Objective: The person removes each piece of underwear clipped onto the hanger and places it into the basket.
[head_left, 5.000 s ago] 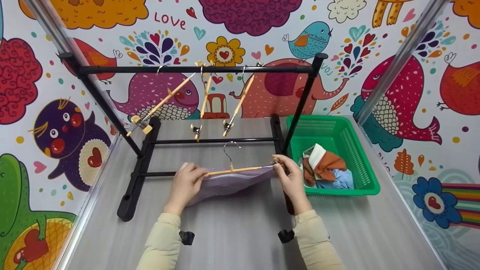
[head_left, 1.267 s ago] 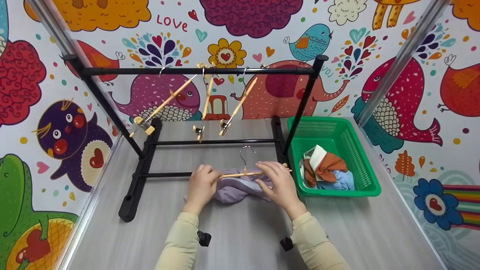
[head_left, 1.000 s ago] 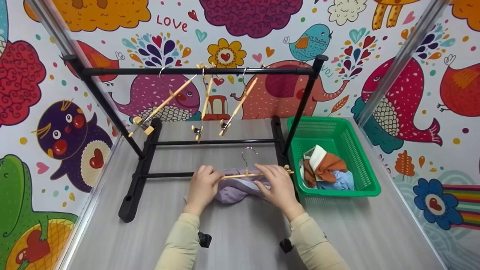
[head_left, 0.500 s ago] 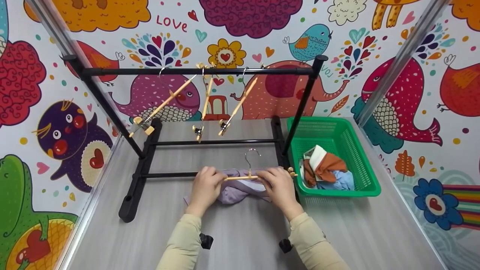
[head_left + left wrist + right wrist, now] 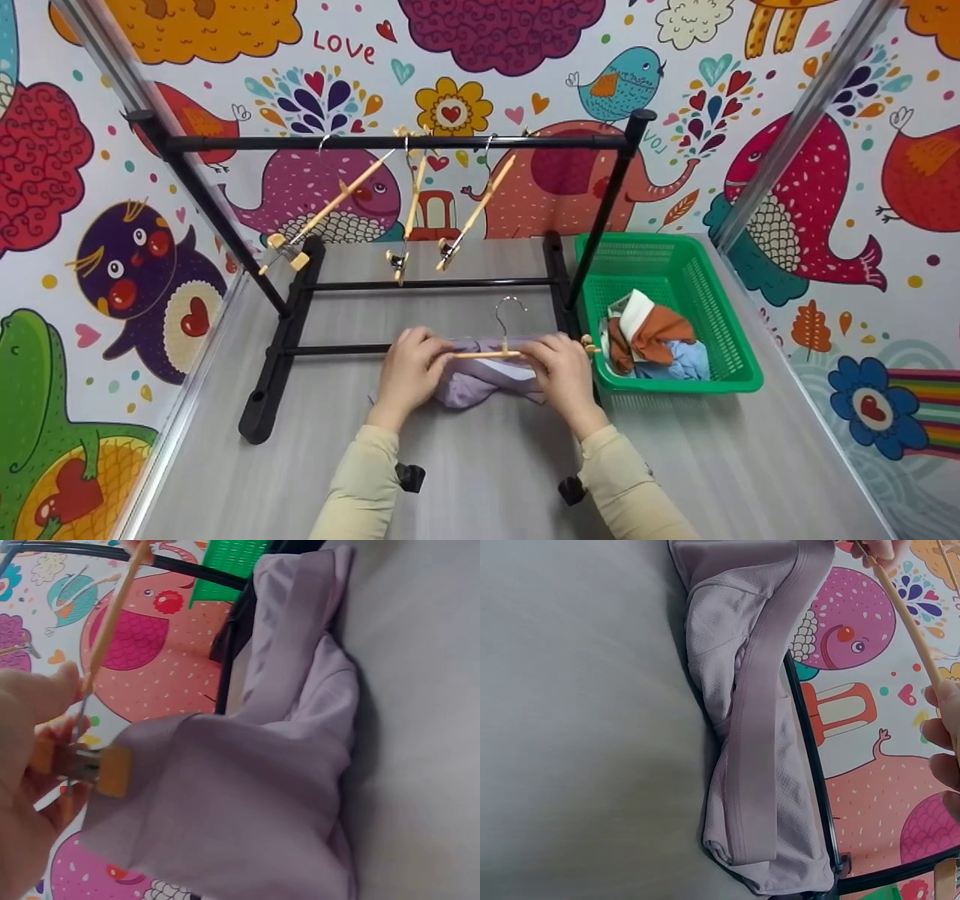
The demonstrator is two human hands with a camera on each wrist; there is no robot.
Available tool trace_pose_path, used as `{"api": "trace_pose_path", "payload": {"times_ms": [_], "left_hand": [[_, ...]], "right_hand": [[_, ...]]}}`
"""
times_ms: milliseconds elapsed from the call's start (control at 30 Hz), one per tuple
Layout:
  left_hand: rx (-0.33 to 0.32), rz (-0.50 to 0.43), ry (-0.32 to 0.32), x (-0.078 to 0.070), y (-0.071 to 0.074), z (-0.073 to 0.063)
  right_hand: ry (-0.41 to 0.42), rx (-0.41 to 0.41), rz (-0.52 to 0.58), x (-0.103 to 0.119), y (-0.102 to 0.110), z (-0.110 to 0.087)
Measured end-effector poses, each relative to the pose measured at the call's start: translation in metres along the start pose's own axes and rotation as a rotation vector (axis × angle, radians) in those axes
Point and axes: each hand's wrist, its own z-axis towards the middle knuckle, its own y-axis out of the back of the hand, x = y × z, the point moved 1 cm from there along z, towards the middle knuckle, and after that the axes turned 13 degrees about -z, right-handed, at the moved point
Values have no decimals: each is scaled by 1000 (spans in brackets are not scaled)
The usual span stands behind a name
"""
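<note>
A wooden clip hanger [image 5: 480,355] with a metal hook is held level by both hands over a lilac garment [image 5: 469,386] with a wide band. My left hand [image 5: 409,367] grips the hanger's left end, beside a clip [image 5: 112,769] that overlaps the garment's edge in the left wrist view. Fingers and thumb of my right hand [image 5: 559,367] pinch the bar to the right of the hook. Beyond that hand, the right-end clip [image 5: 589,343] sticks out with no cloth at it. The right wrist view shows the garment's band [image 5: 754,765] hanging apart from the bar, folded low by the tabletop.
A black rack [image 5: 390,142] stands behind the hands, with 3 more clip hangers [image 5: 345,191] on its top rail. To the right, a green basket [image 5: 731,330] holds crumpled orange-brown, white and light blue cloth [image 5: 660,334]. A patterned wall rises behind.
Five seconds ago the garment stretched along the bar, with my right hand at the right clip. Now its right side has dropped, the hanger has shifted right and my right hand grips the bar.
</note>
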Motion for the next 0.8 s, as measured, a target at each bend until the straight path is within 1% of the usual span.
{"api": "trace_pose_path", "payload": {"times_ms": [67,167,367,467,667,733,800], "left_hand": [[7,-11,18,0,4,2],[27,-34,60,-1,12,4],[123,-88,195,2,26,5],[140,-123,243,4,29,3],[137,-203,297,8,26,-2],[136,-213,301,9,24,-2],[126,-212,289,9,22,-3]], "right_hand": [[-10,0,-3,-1,0,-1],[-21,1,-9,-3,0,-2],[-26,-19,-4,-5,0,-3],[-26,-29,-1,-6,0,-3],[-15,-56,21,-7,-1,-4],[-13,-63,26,-7,-1,-5],[-16,-62,27,-7,-1,-6]]}}
